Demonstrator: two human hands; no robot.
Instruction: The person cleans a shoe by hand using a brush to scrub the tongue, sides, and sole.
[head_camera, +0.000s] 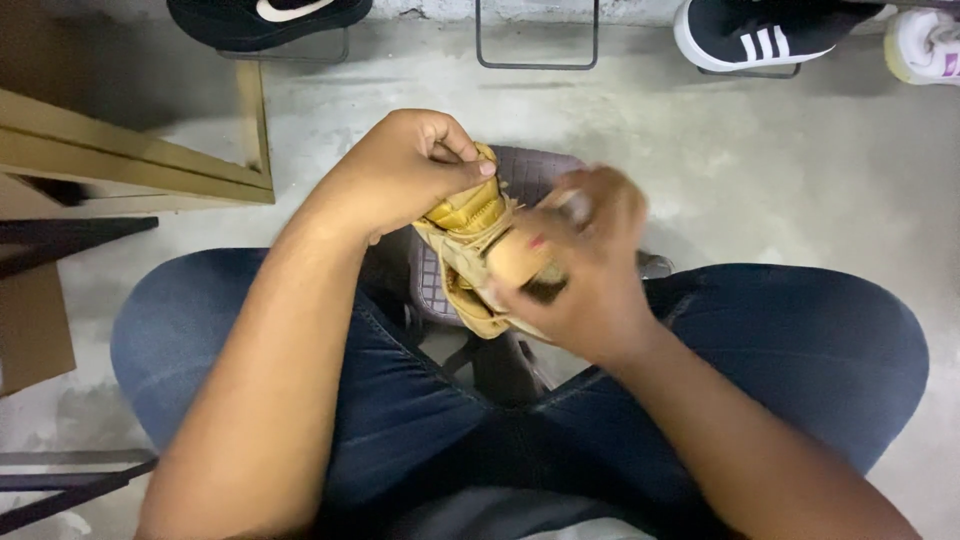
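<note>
A tan-yellow shoe (470, 225) rests between my knees over a dark stool seat (530, 170). My left hand (405, 170) grips the shoe's upper edge with fingers curled over it. My right hand (580, 270) is blurred and holds a small wooden-backed brush (522, 262) against the shoe's side; its bristles show dark under my palm. Both forearms reach in from the bottom, over my blue jeans (800, 340).
Concrete floor all round. A wooden frame (130, 165) lies at left with cardboard (35, 320) below it. Along the top edge stand black sneakers (265, 15), a black-and-white striped sneaker (760, 35) and a white one (925, 45) on metal wire stands (537, 50).
</note>
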